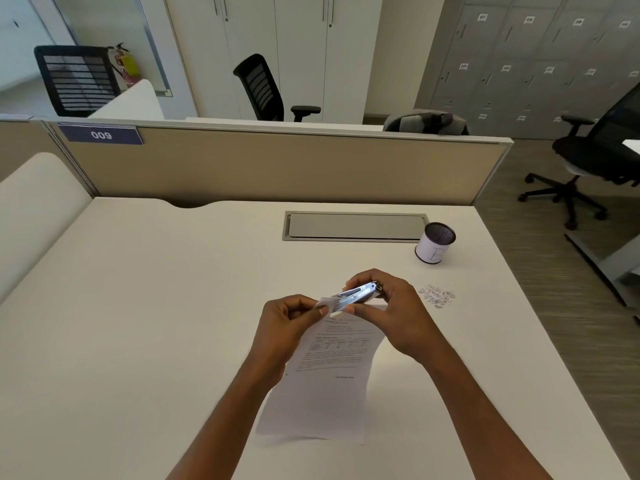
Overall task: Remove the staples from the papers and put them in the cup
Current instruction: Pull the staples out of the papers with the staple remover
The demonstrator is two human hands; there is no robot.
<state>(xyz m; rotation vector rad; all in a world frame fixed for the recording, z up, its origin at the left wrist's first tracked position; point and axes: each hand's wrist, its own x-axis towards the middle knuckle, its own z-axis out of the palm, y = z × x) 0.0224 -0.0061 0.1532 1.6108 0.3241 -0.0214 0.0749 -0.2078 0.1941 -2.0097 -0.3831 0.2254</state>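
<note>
Centre of frame: left hand (pixel 287 318) pinches the top corner of the papers (pixel 329 368), lifting it; the lower edge rests on the tabletop (pixel 138 306). Right hand (pixel 388 306) is closed around a metal staple remover (pixel 356 295), its tip at the pinched corner — staple itself too small to tell. Right of the hands: pile of staples (pixel 437 295). Upper right — mesh cup (pixel 434 243), upright, well apart from the papers.

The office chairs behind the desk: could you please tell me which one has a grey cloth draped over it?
The chair directly behind the beige divider, right of centre; only its cloth-covered top shows. The other three chairs are bare black.
</note>
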